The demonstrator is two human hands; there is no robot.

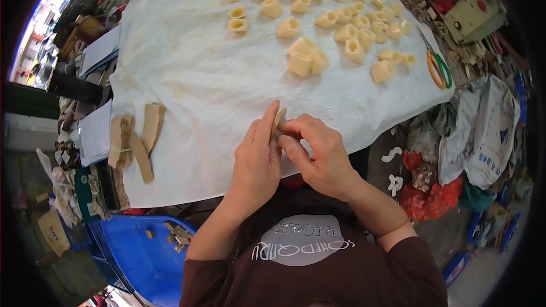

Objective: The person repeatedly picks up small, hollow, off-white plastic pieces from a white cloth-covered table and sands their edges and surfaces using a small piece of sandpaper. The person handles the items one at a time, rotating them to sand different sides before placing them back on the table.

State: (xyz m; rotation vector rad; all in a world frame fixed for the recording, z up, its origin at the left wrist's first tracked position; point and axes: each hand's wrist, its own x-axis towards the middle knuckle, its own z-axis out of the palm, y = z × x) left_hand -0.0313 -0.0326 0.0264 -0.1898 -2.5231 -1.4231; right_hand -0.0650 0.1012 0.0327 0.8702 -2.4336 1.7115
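A small tan piece (278,118), thin and perhaps of the same brown material as the strips on the left, is pinched between my two hands near the front edge of the cloth. Its lower part is hidden by my fingers. My left hand (257,162) is closed on it, with the fingers pointing away from me. From the other side, my right hand (323,156) grips it with thumb and forefinger. Flat brown strips (151,128) lie to the left, some of them in a tied bundle (120,142).
White cloth (187,79) covers the table. Many pale yellow hollow tube pieces (299,62) stand across its far side. Scissors (437,71) with orange and green handles lie at the right edge. A blue tub (142,250) with brown scraps sits lower left; red bags (432,199) lie lower right.
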